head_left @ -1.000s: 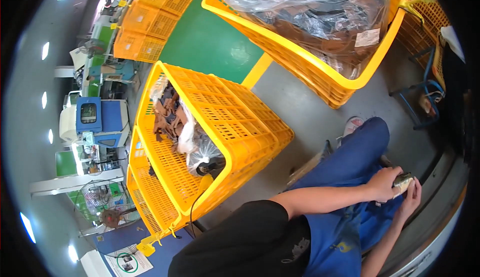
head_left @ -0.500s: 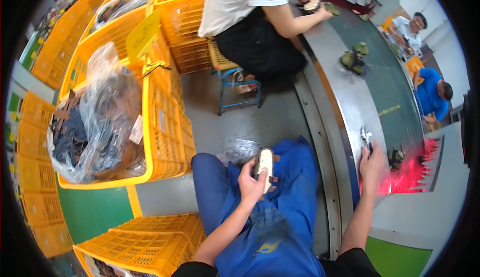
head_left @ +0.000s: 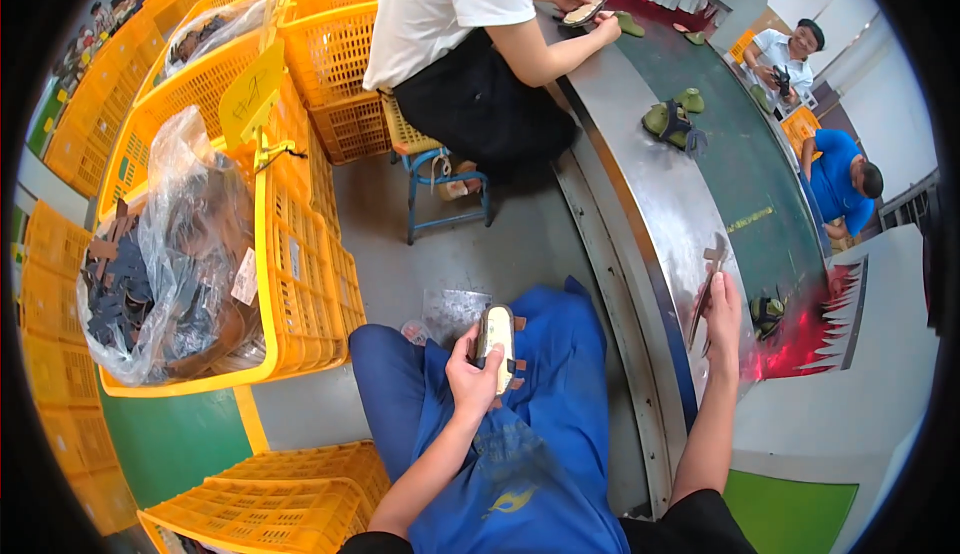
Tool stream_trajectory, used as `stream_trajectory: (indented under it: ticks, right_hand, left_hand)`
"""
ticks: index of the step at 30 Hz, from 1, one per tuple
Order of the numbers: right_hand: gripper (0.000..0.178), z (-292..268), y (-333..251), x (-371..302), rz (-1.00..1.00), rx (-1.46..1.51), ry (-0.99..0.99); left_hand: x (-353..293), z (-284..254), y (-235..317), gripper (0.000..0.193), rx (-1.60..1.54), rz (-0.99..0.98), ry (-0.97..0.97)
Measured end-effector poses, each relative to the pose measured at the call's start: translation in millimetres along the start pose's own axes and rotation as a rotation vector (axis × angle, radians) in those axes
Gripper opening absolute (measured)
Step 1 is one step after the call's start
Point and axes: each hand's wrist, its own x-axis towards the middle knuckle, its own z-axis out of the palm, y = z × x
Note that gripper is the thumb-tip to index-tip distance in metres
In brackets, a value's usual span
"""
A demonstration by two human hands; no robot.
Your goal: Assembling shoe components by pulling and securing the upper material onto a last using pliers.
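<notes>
My left hand [head_left: 473,379] is closed around a shoe on a last [head_left: 494,339], held over my lap with its cream sole side facing up. Its rim is dark, and short brown straps stick out along the right side. Over the metal edge of the bench, my right hand [head_left: 722,319] grips a pair of metal pincers [head_left: 713,259], their head pointing away from me. Part of the handles is hidden by my fingers. A dark and green shoe [head_left: 767,315] lies on the conveyor belt to the right of that hand, beside a red-lit opening.
A green belt [head_left: 735,179] with a metal border [head_left: 640,154] runs along my right, carrying green shoes [head_left: 672,122]. Ahead, a person in white [head_left: 455,4] sits on a stool [head_left: 440,179], holding a shoe. Yellow crates [head_left: 305,264] stand left, one with bagged scraps [head_left: 150,274]. Two people are across the belt.
My right hand has lifted the pincers slightly and turned them more upright. My left hand still holds the shoe over my lap. The whole view has shifted a little.
</notes>
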Motion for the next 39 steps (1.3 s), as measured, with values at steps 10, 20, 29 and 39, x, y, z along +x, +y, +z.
stream_trajectory:
  ticks: [10, 20, 29, 39]
  right_hand:
    - [0.017, 165, -9, -82, 0.249, -0.206, -0.879]
    - [0.028, 200, 7, -98, -0.532, -0.982, -0.975]
    - [0.029, 213, 3, -96, -0.717, -1.17, -0.951]
    - [0.018, 214, 2, -92, -0.659, -1.153, -0.968]
  left_hand:
    - [25, 3, -7, 0.05, 0.029, 0.106, 0.069]
    - [14, -2, 10, 0.054, 0.158, 0.2, 0.035]
    - [18, -1, 10, 0.051, 0.187, 0.26, 0.057]
    - [19, -3, 17, 0.049, 0.206, 0.255, 0.054]
